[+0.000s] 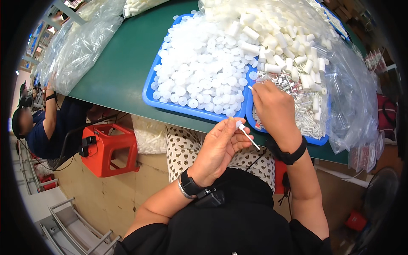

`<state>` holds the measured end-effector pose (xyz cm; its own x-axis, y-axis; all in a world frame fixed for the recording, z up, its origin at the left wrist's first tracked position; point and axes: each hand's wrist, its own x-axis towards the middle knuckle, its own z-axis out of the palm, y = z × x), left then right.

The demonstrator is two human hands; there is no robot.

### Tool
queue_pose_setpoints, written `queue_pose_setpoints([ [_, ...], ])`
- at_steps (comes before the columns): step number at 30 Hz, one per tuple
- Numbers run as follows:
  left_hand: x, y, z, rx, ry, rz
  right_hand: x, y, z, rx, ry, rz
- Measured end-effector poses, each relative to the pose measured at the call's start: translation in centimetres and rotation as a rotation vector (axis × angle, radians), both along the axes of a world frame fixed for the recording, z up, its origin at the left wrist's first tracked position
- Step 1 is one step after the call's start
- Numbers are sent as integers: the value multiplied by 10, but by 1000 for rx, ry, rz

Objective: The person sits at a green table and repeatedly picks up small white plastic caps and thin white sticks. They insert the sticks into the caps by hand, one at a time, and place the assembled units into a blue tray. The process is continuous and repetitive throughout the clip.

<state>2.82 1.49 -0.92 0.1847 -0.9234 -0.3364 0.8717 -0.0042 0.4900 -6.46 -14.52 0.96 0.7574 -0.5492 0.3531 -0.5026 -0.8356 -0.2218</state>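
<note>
My left hand [219,151] is closed in front of the table edge, thumb and fingertips pinching a thin metal rod [250,139] with a small white plastic piece at its upper end. The rod's free end points down to the right. Over the near left part of the right-hand blue tray [314,140], my right hand [274,106] is closed with its fingers bunched. A small white tip shows at its fingertips, but what it belongs to is hidden. Beneath that hand lie many thin metal rods [306,121]. White translucent plastic discs [199,63] fill the left-hand blue tray [148,91].
White foam-like cylinders [293,46] are heaped behind the rods, partly in clear plastic. Clear bags [352,89] hang at the right. Across the green table [114,72], a co-worker [38,123] handles a plastic bag [85,46]. A red stool [108,148] stands at the left.
</note>
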Motion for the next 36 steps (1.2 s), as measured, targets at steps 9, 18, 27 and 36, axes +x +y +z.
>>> queue_pose_setpoints([
  [9,3,-4,4,42,24,56,-49,32,10,441,-338,89],
  [18,-2,-7,5,46,-11,141,-63,52,4,501,-344,102],
  [27,-9,-6,8,67,-157,90,-62,50,7,420,-359,193],
  [36,-15,-2,7,87,-137,-74,-66,60,12,1439,-480,32],
])
